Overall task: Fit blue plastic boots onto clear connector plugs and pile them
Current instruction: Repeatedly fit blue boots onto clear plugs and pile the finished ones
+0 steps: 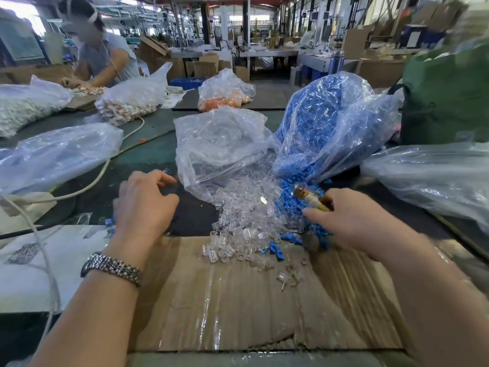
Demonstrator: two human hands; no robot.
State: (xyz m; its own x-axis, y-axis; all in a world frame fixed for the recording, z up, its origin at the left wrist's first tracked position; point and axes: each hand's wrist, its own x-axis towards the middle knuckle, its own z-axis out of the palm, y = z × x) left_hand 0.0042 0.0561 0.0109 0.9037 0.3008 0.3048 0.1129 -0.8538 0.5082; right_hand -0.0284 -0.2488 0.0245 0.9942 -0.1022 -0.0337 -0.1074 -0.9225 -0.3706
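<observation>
Left hand point(144, 205) curled over the worktop point(148, 152), fingers maybe pinching something tiny, can't tell; right hand point(352, 215) gripping a brownish tool point(311, 198) over spilled plugs point(243, 223) and boots point(293, 197).

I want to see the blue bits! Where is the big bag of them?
The big bag of blue boots stands on the right of the head view, beyond the right hand, beside the bag of clear plugs, spilling boots at its mouth.

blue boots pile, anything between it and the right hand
Nothing visible does. The right hand is right at the spilled blue boots, fingertips at their edge, but it already holds a brownish tube-like object that lies over the boots.
</observation>
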